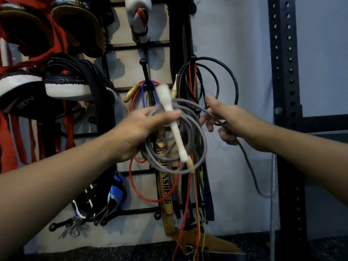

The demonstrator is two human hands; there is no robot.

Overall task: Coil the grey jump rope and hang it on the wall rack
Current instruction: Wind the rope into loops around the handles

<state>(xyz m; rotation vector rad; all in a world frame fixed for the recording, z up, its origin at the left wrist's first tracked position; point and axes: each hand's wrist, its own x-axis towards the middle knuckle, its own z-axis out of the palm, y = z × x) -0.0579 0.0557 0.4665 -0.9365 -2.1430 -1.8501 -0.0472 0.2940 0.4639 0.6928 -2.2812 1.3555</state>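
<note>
The grey jump rope is wound into several loops in front of the wall rack. My left hand grips the loops together with the rope's white handle, which slants down to the right. My right hand pinches the rope's loose end, and that free length trails down to the lower right. Both hands are held in front of the rack's black pegs, without touching them.
Red, blue and black ropes and bands hang on the pegs behind my hands. Punch mitts and a boxing glove fill the rack's left and top. A black perforated upright stands to the right.
</note>
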